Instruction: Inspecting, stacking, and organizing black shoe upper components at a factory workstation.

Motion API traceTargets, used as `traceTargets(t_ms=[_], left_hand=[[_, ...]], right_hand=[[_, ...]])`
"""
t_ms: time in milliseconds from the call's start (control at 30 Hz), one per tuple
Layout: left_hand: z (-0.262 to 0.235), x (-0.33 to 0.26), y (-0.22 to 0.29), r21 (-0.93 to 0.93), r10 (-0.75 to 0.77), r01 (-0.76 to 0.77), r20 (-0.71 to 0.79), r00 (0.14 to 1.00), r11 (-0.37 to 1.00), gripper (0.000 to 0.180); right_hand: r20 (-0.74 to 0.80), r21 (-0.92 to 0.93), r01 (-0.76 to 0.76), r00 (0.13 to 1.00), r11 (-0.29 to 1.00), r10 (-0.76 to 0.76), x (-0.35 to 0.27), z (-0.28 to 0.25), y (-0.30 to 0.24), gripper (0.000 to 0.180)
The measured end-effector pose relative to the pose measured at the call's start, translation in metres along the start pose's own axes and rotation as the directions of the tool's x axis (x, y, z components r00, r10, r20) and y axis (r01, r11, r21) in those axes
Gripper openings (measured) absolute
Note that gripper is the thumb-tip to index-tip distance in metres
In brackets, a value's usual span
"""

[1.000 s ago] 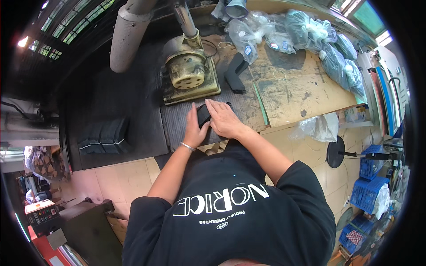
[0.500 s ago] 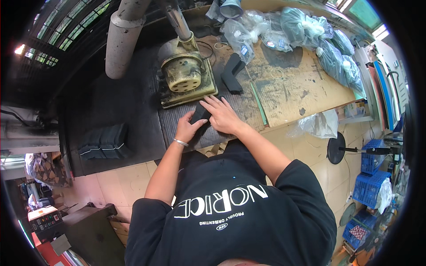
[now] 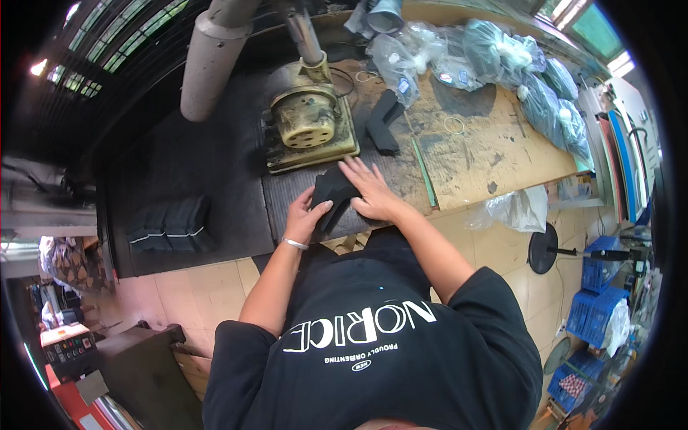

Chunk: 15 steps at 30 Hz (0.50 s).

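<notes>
Just in front of the machine, a black bent stack of soft-looking flat pieces (image 3: 334,188) rests at the bench's near edge. My left hand (image 3: 304,215) grips its left side, thumb on top and fingers hidden behind. My right hand (image 3: 374,195) lies against its right side with fingers stretched out and apart. A similar black bent piece (image 3: 383,130) lies beyond my right hand, beside the machine. At the left of the bench sit several black bundles (image 3: 169,225), each crossed by a thin white line.
A stained yellowish machine (image 3: 304,125) with a round, holed housing stands behind my hands. A thick grey pipe (image 3: 213,68) hangs at its left. Clear plastic bags (image 3: 494,54) line the bench's back right, over brown board (image 3: 494,158). Blue crates (image 3: 595,315) stand at the right.
The black stack has turned, so more of its bent, layered shape shows. My right hand has shifted slightly right, and the whole view has moved a little.
</notes>
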<state>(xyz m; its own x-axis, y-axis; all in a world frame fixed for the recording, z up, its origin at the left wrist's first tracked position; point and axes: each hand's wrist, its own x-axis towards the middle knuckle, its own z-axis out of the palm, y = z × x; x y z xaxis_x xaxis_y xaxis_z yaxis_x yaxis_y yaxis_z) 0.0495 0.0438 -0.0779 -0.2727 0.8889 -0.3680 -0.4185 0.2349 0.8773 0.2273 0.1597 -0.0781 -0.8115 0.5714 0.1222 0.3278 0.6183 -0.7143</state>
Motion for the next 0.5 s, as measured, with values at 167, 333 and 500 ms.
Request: traceTargets(t_ms=[167, 333, 500], left_hand=[[-0.051, -0.034, 0.048, 0.244, 0.331, -0.301, -0.093, 0.939, 0.922, 0.06], [-0.101, -0.032, 0.115, 0.365, 0.517, -0.438, -0.154, 0.842, 0.822, 0.056], [-0.129, 0.003, 0.162, 0.344, 0.656, -0.57, -0.232, 0.719, 0.746, 0.055]], right_hand=[[-0.141, 0.308, -0.003, 0.989, 0.951, 0.048, -0.015, 0.01, -0.004, 0.071], [0.01, 0.181, 0.104, 0.994, 0.978, -0.107, -0.002, 0.04, -0.019, 0.064], [0.084, -0.083, 0.229, 0.971, 0.97, -0.222, -0.004, 0.054, -0.024, 0.058]])
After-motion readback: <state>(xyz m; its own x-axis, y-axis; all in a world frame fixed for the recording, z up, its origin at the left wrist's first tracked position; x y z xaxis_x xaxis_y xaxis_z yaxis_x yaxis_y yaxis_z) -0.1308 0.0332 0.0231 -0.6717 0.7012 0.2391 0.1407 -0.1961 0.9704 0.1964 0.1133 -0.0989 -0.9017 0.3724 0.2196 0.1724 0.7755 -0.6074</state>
